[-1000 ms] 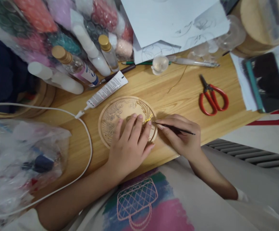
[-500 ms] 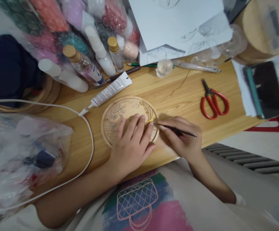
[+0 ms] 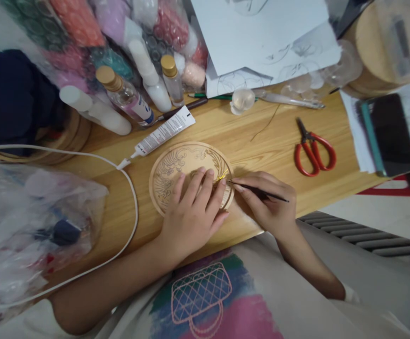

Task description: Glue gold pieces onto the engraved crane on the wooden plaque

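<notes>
1. Two bare hands at a pale wooden surface [image 3: 261, 146]: the left hand [image 3: 190, 216] lies flat, palm down and fingers extended, over a round, light-wood disc with engraved dark lines [image 3: 172, 165]; the right hand [image 3: 278, 213] pinches a slender, black, rod-shaped tool [image 3: 274, 196].
2. Position: the disc lies flat on the surface, before the person; shiny gold strands [image 3: 222, 176] sit near its right edge, beside the left fingertips. Whether the tool's tip touches them cannot be told.
3. Technique (judgement): firm, even left-hand pressure should stop the disc turning; small, light tip strokes would suit the fine strands best.
4. Orientation: the tool's tip points leftward; its long axis slopes gently down to the right. The round disc has no evident long axis.
</notes>
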Demonstrator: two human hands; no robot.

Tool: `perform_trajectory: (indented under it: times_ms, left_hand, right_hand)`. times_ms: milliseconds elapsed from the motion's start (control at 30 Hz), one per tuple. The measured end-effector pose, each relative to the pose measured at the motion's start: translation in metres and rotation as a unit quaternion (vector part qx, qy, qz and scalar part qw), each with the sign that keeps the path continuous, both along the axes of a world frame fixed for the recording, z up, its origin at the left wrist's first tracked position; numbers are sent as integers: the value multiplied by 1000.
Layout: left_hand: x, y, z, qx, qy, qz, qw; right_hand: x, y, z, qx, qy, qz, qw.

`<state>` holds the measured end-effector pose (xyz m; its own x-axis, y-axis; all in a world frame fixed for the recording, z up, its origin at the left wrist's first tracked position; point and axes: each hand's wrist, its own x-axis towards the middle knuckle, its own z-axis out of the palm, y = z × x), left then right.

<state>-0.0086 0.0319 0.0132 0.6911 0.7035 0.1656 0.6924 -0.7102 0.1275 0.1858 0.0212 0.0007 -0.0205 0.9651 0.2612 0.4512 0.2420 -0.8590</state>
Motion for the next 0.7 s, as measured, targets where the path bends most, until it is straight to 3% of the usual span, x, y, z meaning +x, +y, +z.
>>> perform_trajectory:
  times_ms: [700]
  left_hand:
    - [0,-1,-3,11,-7,7,1000]
  right_hand:
    - [0,1,2,-7,-11,0,1000]
